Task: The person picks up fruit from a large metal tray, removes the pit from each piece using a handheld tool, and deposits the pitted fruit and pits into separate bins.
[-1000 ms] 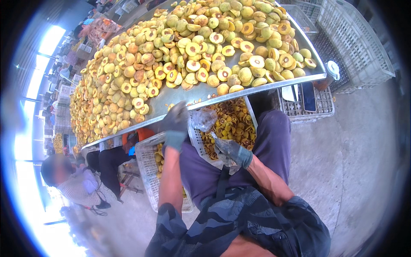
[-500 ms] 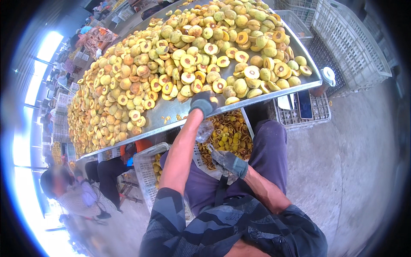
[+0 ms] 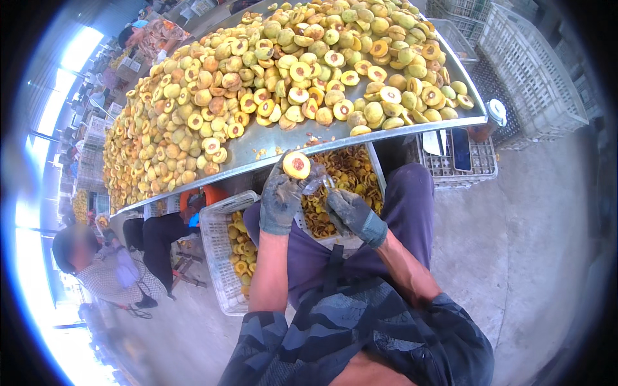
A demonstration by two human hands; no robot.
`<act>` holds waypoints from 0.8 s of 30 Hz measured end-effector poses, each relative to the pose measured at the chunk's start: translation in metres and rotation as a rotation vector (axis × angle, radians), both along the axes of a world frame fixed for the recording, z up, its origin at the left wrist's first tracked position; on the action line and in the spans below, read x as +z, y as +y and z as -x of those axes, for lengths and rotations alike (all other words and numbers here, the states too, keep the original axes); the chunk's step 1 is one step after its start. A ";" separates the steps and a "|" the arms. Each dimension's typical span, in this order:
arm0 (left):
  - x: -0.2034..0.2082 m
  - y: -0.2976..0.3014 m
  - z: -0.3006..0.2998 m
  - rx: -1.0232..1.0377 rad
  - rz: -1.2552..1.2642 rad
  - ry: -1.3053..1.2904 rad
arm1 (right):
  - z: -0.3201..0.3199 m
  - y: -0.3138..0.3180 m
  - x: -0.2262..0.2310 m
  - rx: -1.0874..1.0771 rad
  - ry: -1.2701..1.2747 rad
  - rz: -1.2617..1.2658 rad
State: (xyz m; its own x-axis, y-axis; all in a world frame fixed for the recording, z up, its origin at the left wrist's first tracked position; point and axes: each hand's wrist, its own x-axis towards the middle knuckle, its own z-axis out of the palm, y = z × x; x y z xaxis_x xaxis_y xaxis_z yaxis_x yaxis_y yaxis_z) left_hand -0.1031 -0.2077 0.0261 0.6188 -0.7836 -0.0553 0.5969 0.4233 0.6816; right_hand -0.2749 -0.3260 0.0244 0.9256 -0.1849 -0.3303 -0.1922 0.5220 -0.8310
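In my gloved left hand is a halved yellow peach, its cut face with the reddish-brown centre turned up. My right hand, gloved too, is closed around a small metal tool whose tip points toward the peach half; fingers hide its handle. Tip and fruit look apart. Clear plastic shows between the hands. Beneath them, a crate between my knees contains peel-like peach scraps. Above, a metal table bears a big heap of peach halves.
A white crate with peach pieces stands by my left leg. At the right, an upturned crate carries a phone and a lidded jar. Tall crates stand beyond. Another person sits at the left.
My left hand has come back from the table's edge toward my lap, now with a peach half in it. My right hand has shifted slightly right, still gripping the tool.
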 end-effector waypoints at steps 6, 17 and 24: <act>0.016 0.007 0.054 0.004 0.061 -0.018 | -0.007 0.020 0.014 -0.115 -0.014 0.295; 0.011 -0.011 0.068 0.276 0.001 -0.070 | -0.002 0.033 0.006 -0.122 -0.056 0.582; 0.010 -0.019 0.076 0.355 -0.135 -0.047 | 0.000 0.035 0.012 -0.145 -0.108 0.341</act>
